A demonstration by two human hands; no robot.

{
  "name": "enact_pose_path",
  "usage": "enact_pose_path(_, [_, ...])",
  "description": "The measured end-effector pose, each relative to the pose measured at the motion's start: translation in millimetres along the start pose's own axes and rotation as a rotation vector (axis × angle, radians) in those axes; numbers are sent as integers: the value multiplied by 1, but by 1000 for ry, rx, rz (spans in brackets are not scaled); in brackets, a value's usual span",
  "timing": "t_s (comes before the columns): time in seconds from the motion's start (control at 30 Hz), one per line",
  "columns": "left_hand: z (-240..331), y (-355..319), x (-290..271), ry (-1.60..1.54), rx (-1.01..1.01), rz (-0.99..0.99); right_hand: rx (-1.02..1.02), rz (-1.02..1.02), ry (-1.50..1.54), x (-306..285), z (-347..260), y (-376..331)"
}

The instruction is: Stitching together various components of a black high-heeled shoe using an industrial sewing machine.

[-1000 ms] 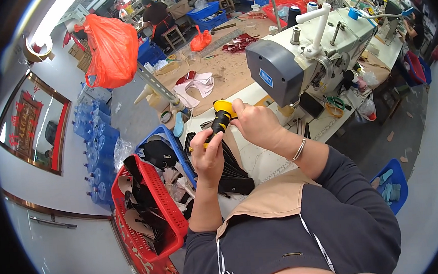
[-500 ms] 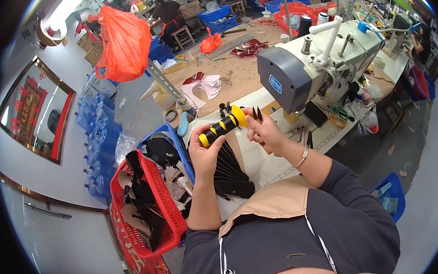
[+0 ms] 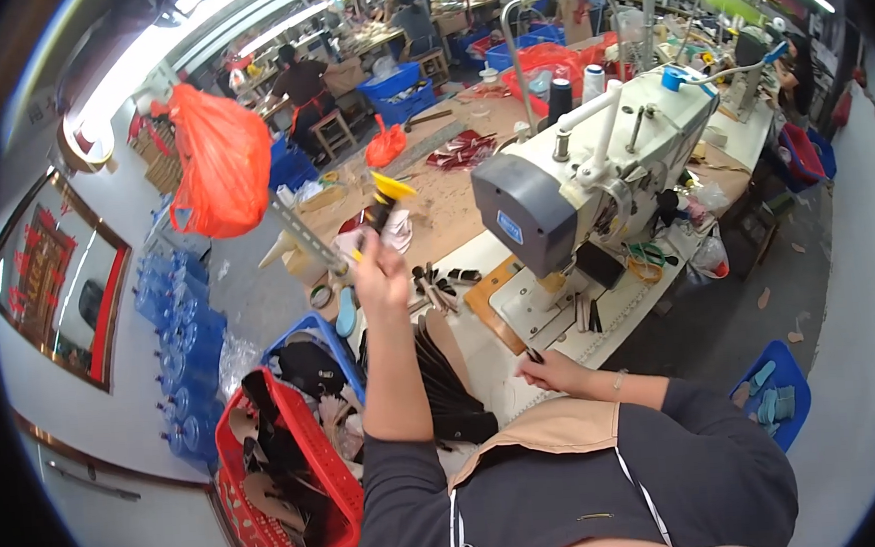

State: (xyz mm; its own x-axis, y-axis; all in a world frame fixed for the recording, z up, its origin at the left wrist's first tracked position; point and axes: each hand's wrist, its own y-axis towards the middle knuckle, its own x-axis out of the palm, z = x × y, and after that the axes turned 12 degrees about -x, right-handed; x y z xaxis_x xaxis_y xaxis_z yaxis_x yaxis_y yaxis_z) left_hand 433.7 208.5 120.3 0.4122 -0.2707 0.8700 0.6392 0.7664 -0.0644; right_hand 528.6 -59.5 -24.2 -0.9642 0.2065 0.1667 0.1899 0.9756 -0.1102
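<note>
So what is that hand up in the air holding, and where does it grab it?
The left hand holds a yellow and black tool by its lower black handle; the yellow end sticks up. The right hand rests on the table, apparently holding nothing.

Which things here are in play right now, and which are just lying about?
In play:
left hand holding the yellow-and-black tool
right hand on the table edge
fanned dark pieces
sewing machine

Lying about:
red basket
orange bag
water bottles
</note>
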Motion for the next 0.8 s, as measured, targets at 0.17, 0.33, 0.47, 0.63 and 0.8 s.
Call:
enact_pose_path(0.17, [31, 132, 111, 806, 799, -50, 77, 466, -163, -78, 83, -85])
enact_pose_path(0.33, [-13, 181, 181, 1591, 448, -344, 260, 1008, 223, -114, 136, -183])
enact_pose_path(0.47, [-68, 162, 212, 2179, 361, -625, 321, 1246, 306, -113, 149, -207])
enact_pose_path(0.63, [-82, 176, 169, 1996, 370, -566, 274, 1152, 334, -106, 117, -175])
enact_pose_path(0.8, [-31, 147, 211, 1575, -545, -514, 275, 1076, 283, -115, 86, -159])
